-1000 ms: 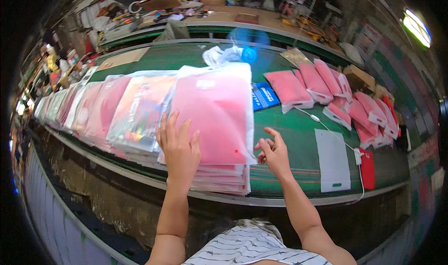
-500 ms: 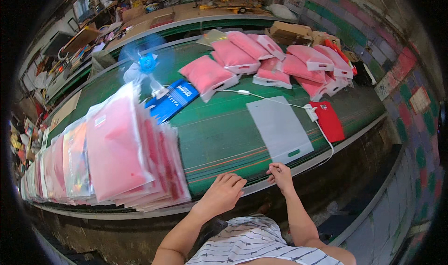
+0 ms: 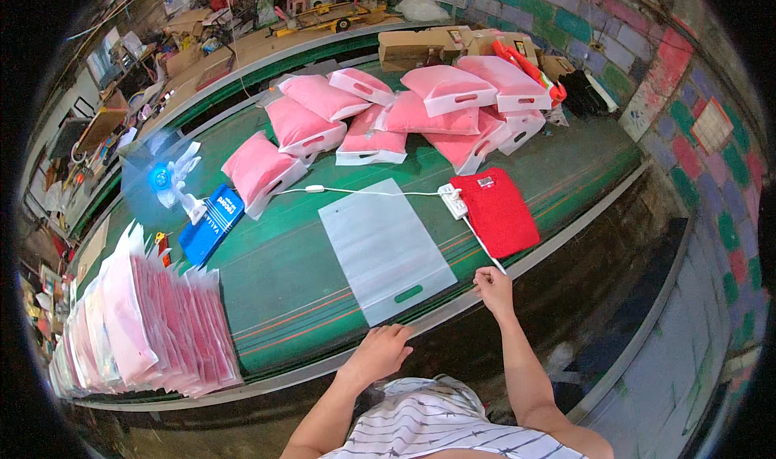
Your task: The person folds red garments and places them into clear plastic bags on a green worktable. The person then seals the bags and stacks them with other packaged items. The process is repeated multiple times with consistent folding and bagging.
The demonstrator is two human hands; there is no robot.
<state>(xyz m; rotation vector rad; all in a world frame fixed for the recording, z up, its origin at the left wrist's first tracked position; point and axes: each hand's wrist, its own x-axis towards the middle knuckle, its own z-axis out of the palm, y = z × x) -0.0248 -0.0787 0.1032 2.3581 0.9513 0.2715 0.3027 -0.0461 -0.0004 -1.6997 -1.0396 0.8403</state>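
My left hand (image 3: 378, 352) rests at the belt's near edge, below a flat frosted bag (image 3: 386, 245) with a cut-out handle. Its fingers are loosely stretched, with the thumb apart; nothing is held. My right hand (image 3: 494, 291) is curled closed just right of that bag, with no object visible in it. A white cord (image 3: 485, 249) runs down to it; whether fingers touch the cord is hidden. Above lies a folded red cloth (image 3: 499, 216) with a small label, beside a white power strip (image 3: 453, 201). All lie on the green belt (image 3: 283, 273).
Plump pink packs in white handled bags (image 3: 373, 146) are heaped at the back. On the left stand a row of pink packets (image 3: 178, 329), a blue box (image 3: 212, 224) and a blue fan (image 3: 161, 177). Cardboard boxes (image 3: 416, 48) sit behind the heap.
The view has swung right, so the belt's contents appear further left. My right hand is now below the red cloth, near the cord; my left hand stays by the near edge.
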